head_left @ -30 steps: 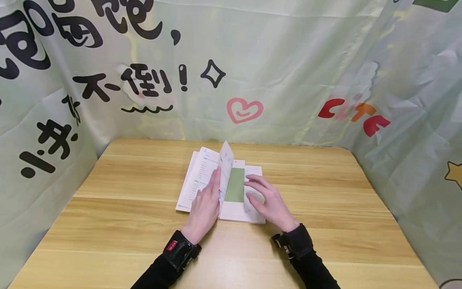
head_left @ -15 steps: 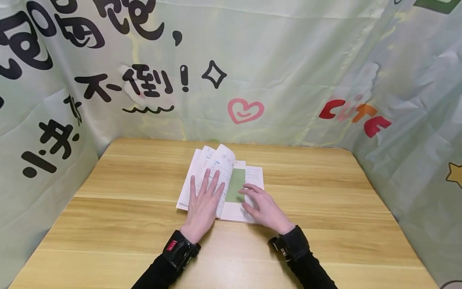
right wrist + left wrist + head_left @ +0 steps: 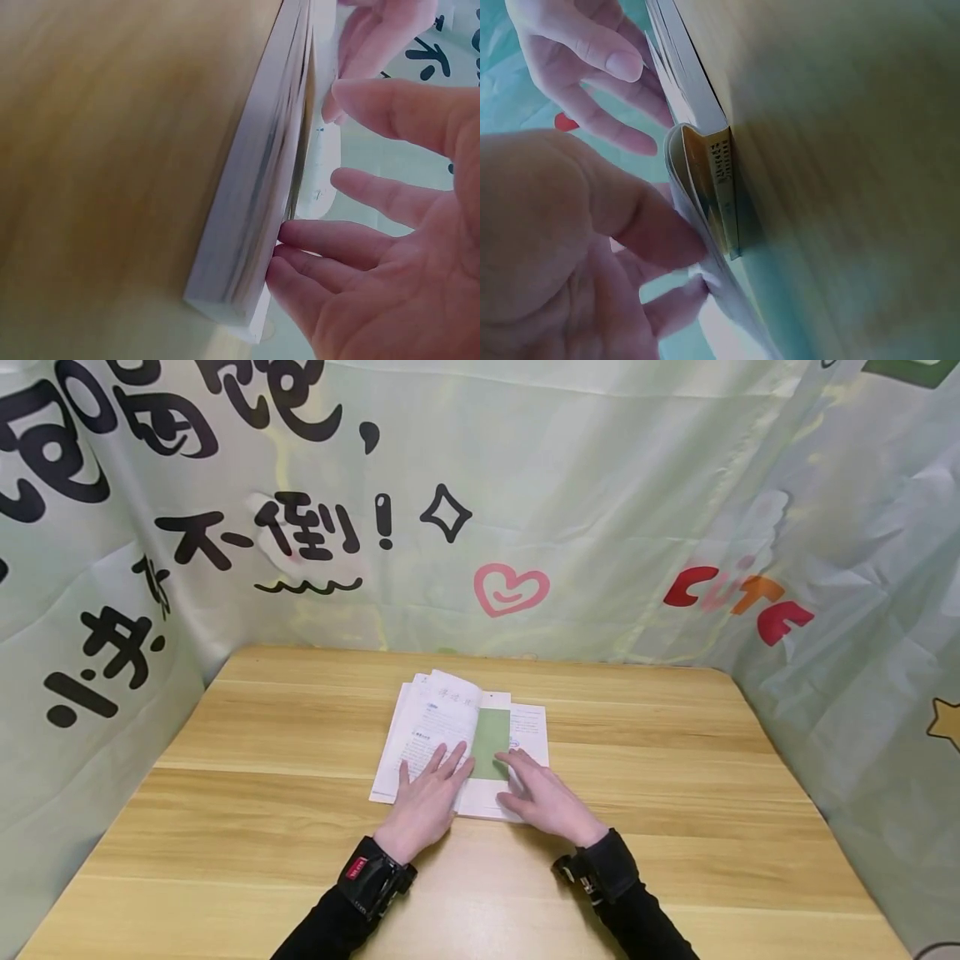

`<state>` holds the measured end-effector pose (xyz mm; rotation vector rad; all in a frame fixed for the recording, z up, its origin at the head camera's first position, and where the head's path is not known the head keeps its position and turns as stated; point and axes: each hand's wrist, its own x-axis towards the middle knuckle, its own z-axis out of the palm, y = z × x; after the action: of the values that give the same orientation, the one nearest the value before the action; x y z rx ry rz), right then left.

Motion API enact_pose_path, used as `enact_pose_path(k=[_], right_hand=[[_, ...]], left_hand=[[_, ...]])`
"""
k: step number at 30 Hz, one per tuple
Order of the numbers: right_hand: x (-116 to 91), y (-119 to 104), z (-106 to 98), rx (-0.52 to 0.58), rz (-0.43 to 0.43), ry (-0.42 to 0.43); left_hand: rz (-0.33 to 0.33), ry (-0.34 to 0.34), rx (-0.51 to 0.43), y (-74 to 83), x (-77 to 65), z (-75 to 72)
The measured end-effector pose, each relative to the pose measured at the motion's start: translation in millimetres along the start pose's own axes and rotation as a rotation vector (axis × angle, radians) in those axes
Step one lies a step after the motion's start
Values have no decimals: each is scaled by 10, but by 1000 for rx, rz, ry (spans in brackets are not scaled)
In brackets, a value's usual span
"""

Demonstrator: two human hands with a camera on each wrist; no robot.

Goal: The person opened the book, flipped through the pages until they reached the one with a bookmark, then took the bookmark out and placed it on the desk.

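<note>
An open book [image 3: 442,718] lies on the table, its printed left pages carrying some handwriting near the top. Over the lower part of those pages my left hand [image 3: 423,802] rests with fingers spread. A green-and-white card-like sheet [image 3: 491,735] covers part of the right side, next to the spine. My right hand [image 3: 551,797] is over the right pages, fingertips near the green area and loosely bent. In the right wrist view, several fingertips [image 3: 289,232] touch the edge of the thick page block [image 3: 251,172]. The left wrist view shows the yellowish spine [image 3: 720,172].
The book stands on a wooden table [image 3: 675,793] near its back middle. A pale green printed cloth [image 3: 600,510] hangs behind the table and along both sides.
My left hand has turned a page over to the left, flattened it, and slid down the page. My right hand has shifted slightly left and lower onto the right side.
</note>
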<state>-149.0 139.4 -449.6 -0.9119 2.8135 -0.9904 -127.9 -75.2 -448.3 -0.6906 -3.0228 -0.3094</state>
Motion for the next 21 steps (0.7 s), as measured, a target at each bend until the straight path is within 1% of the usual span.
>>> enact_pose_path(k=[3, 6, 8, 12, 15, 17, 19, 21], right_hand=[[-4, -2, -1, 21, 10, -8], [-8, -1, -5, 32, 16, -13], [-7, -2, -4, 36, 20, -16], [8, -13, -7, 69, 45, -5], [26, -24, -4, 107, 79, 26], [42, -31, 2, 144, 101, 61], [66, -40, 8, 196, 129, 95], [96, -50, 15, 275, 154, 130]], left_hand=[[-52, 10, -8, 15, -6, -9], [-85, 24, -10, 25, -6, -11], [-92, 25, -16, 24, -8, -11], [-82, 10, -30, 15, -10, -15], [-73, 5, -42, 6, -14, -23], [-73, 4, -56, 4, -17, -31], [-75, 4, -69, 3, -18, -38], [-82, 6, -83, 7, -19, -43]])
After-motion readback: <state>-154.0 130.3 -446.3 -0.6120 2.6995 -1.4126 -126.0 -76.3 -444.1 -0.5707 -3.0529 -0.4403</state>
